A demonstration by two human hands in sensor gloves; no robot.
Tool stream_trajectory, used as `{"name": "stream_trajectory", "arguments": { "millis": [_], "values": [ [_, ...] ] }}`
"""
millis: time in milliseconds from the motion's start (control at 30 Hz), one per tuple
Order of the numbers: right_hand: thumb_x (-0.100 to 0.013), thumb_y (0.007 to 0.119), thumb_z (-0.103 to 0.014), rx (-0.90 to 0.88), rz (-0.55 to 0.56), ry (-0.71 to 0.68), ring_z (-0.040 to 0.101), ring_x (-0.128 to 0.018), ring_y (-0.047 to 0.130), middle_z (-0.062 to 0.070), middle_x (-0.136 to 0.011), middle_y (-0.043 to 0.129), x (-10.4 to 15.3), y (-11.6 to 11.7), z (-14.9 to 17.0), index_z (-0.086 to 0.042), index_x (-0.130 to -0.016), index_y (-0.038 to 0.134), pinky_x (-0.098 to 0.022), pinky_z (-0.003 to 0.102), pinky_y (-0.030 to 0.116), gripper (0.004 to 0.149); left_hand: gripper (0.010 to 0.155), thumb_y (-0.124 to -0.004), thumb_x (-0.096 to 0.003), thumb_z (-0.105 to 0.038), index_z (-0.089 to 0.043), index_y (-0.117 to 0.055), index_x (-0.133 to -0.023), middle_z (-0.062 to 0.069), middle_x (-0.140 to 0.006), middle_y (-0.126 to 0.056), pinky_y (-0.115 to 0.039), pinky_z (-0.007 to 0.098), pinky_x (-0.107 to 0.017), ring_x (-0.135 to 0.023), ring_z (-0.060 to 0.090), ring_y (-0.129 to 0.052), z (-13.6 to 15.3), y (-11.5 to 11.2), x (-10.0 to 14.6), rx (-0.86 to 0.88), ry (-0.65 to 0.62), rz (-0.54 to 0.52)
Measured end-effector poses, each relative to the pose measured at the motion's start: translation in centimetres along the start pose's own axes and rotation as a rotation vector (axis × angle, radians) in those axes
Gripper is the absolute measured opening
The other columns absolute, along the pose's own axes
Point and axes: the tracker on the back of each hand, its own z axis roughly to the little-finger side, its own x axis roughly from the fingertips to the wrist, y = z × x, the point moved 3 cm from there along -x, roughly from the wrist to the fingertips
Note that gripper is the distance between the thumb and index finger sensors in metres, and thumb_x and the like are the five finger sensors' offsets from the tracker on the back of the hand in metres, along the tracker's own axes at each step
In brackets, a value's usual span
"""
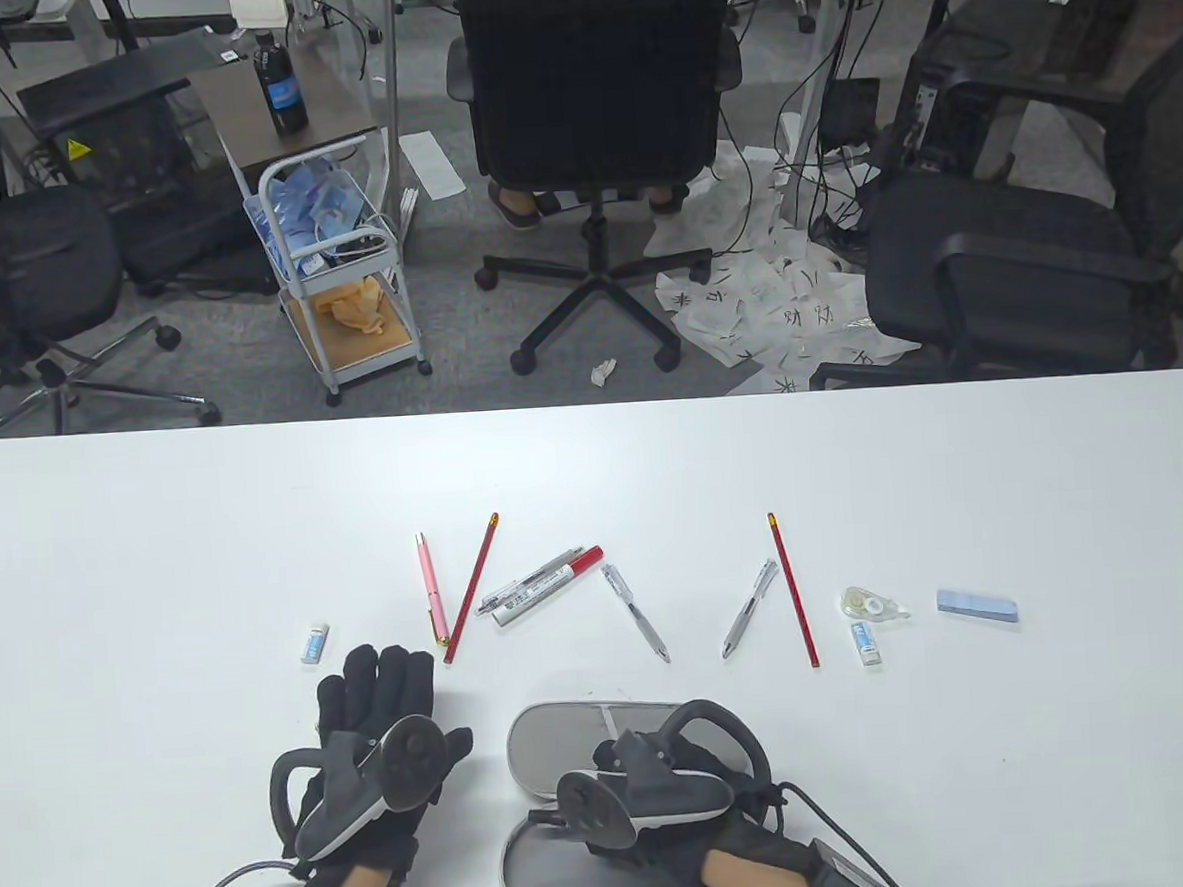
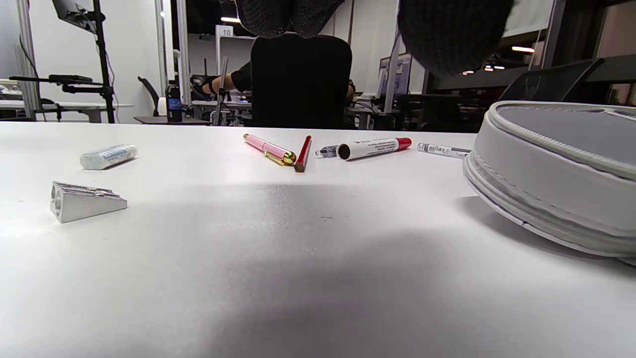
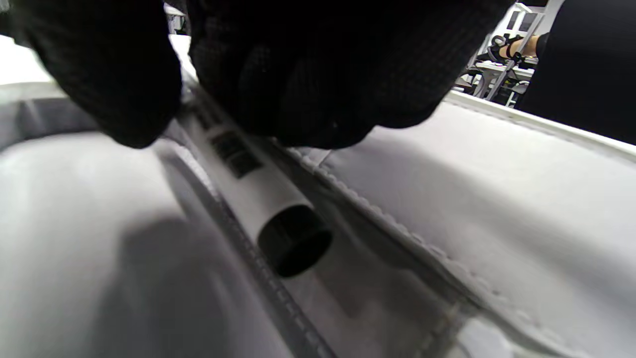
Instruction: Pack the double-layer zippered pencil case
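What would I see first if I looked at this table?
Two black gloved hands at the near edge: the left hand rests flat on the table, and the right hand reaches into the open grey pencil case, holding a white marker. Beyond them lie pens and red pencils in a row.

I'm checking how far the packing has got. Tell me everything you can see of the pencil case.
The pencil case is grey, soft-looking, oval, with a zip along its rim. It lies unzipped near the table's front edge, its two halves spread flat. The right hand is over it, fingers on a white black-ended marker inside. The left hand rests beside it.
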Motion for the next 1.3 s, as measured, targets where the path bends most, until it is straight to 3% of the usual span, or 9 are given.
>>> {"name": "stream_trajectory", "arguments": {
  "millis": [133,233,367,500,567,700,800,1067,1300],
  "values": [
    [-0.047,0.08,-0.051,-0.109,0.156,0.129,0.016,-0.064,0.094,-0.006,-0.08,0.089,1.2,-1.8,3.2,-0.034,-0.085,0.083,-0.047,0.03,0.085,0.041,0.084,-0.077,-0.0543,-0.055,-0.009,-0.047,-0.118,0.021,-0.122,-0.049,-0.028,0.064,-0.072,-0.106,0.052,-0.03,-0.1,0.1,0.0,0.012,0.001,0.003],
    [-0.048,0.082,-0.046,-0.177,0.289,0.392,0.015,-0.06,0.096,-0.007,-0.076,0.092,3.1,-3.0,10.0,-0.033,-0.082,0.086,-0.044,0.028,0.086,0.036,0.084,-0.078,-0.0546,-0.054,-0.008,-0.048,-0.118,0.022,-0.122,-0.049,-0.027,0.065,-0.072,-0.106,0.052,-0.03,-0.3,0.1,0.0,0.035,-0.004,-0.004],
    [-0.048,0.084,-0.043,-0.254,0.234,0.765,0.015,-0.056,0.097,-0.004,-0.074,0.093,4.3,-1.0,19.5,-0.031,-0.08,0.088,-0.041,0.027,0.087,0.035,0.084,-0.078,-0.0548,-0.054,-0.008,-0.048,-0.118,0.022,-0.122,-0.049,-0.027,0.065,-0.072,-0.106,0.052,-0.03,-0.6,-0.1,-0.1,0.023,-0.01,0.011],
    [-0.047,0.084,-0.043,-0.209,0.024,1.004,0.017,-0.055,0.097,-0.003,-0.074,0.094,3.7,2.7,25.3,-0.029,-0.08,0.089,-0.041,0.029,0.086,0.036,0.084,-0.077,-0.0549,-0.054,-0.008,-0.048,-0.118,0.022,-0.122,-0.049,-0.027,0.065,-0.072,-0.106,0.052,-0.03,-0.6,-0.2,-0.1,0.024,-0.011,0.014],
    [-0.048,0.081,-0.047,-0.18,-0.104,1.049,0.019,-0.059,0.096,-0.001,-0.076,0.093,3.0,4.3,26.4,-0.028,-0.082,0.088,-0.044,0.031,0.085,0.04,0.084,-0.077,-0.0549,-0.054,-0.008,-0.048,-0.118,0.022,-0.122,-0.049,-0.027,0.065,-0.072,-0.106,0.052,-0.03,-0.5,-0.3,-0.1,0.029,-0.011,0.018],
    [-0.048,0.081,-0.052,-0.2,-0.157,1.078,0.023,-0.062,0.095,0.001,-0.079,0.092,1.6,5.5,26.7,-0.025,-0.085,0.087,-0.046,0.033,0.084,0.046,0.084,-0.077,-0.0556,-0.054,-0.008,-0.046,-0.118,0.022,-0.122,-0.047,-0.028,0.065,-0.072,-0.106,0.052,-0.029,-0.5,-0.5,-0.2,0.057,-0.023,0.022],
    [-0.048,0.081,-0.054,-0.147,-0.298,1.122,0.022,-0.061,0.096,0.002,-0.079,0.092,0.8,6.5,26.7,-0.024,-0.084,0.088,-0.045,0.033,0.085,0.048,0.084,-0.077,-0.0555,-0.054,-0.008,-0.046,-0.118,0.022,-0.122,-0.047,-0.027,0.065,-0.072,-0.106,0.052,-0.029,-0.6,-0.6,-0.2,0.061,-0.028,0.026],
    [-0.049,0.084,-0.045,-0.215,-0.339,1.166,0.023,-0.055,0.097,0.004,-0.069,0.095,0.2,7.1,27.6,-0.016,-0.08,0.087,-0.042,0.035,0.085,0.043,0.084,-0.077,-0.0556,-0.054,-0.008,-0.046,-0.118,0.022,-0.122,-0.047,-0.027,0.065,-0.072,-0.106,0.052,-0.029,-0.4,-0.8,-0.3,0.064,-0.026,0.035],
    [-0.046,0.087,-0.05,-0.233,-0.303,1.164,0.019,-0.05,0.098,0.002,-0.064,0.098,0.6,7.3,27.8,-0.015,-0.075,0.089,-0.039,0.031,0.087,0.046,0.083,-0.078,-0.0561,-0.052,-0.008,-0.045,-0.118,0.022,-0.122,-0.046,-0.027,0.065,-0.071,-0.106,0.053,-0.027,-0.4,-0.9,-0.3,0.076,-0.03,0.053]
  ]
}}
